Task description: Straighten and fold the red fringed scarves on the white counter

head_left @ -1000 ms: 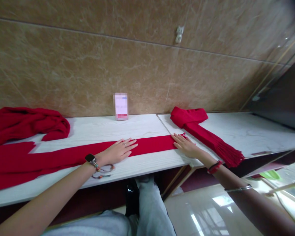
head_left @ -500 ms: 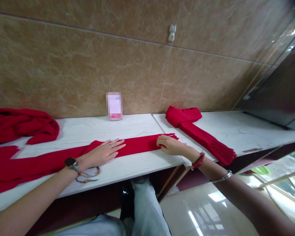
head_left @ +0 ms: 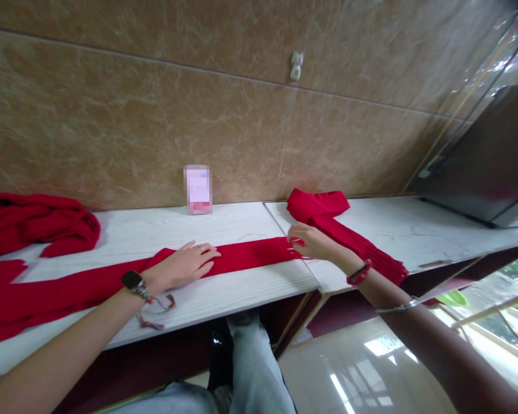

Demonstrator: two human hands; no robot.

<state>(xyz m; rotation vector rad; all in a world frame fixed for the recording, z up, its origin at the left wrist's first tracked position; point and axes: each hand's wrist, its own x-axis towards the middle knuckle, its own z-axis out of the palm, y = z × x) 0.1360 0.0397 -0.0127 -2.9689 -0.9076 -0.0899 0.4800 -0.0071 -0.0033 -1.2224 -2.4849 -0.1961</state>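
Observation:
A long red scarf (head_left: 250,253) lies stretched along the front of the white counter, its fringed end toward the right. My left hand (head_left: 185,265) rests flat on it, fingers extended and somewhat apart. At the fringe, my right hand (head_left: 308,238) has its fingers curled around the loose strands; the fingertips are partly hidden. Just behind that hand, a second red scarf (head_left: 354,240) lies folded at a bend, its fringe hanging at the counter's front edge.
A bunched red knitted cloth (head_left: 38,224) lies at the left of the white counter (head_left: 147,227). A pale pink box (head_left: 198,190) stands against the tiled wall (head_left: 133,126). A dark appliance (head_left: 479,155) occupies the right end. Open shelves (head_left: 328,322) lie below the counter.
My right hand has moved slightly right and up, from the scarf's flat part to its fringe, where the strands now show spread. My left hand stays on the scarf, its fingers a little more bent.

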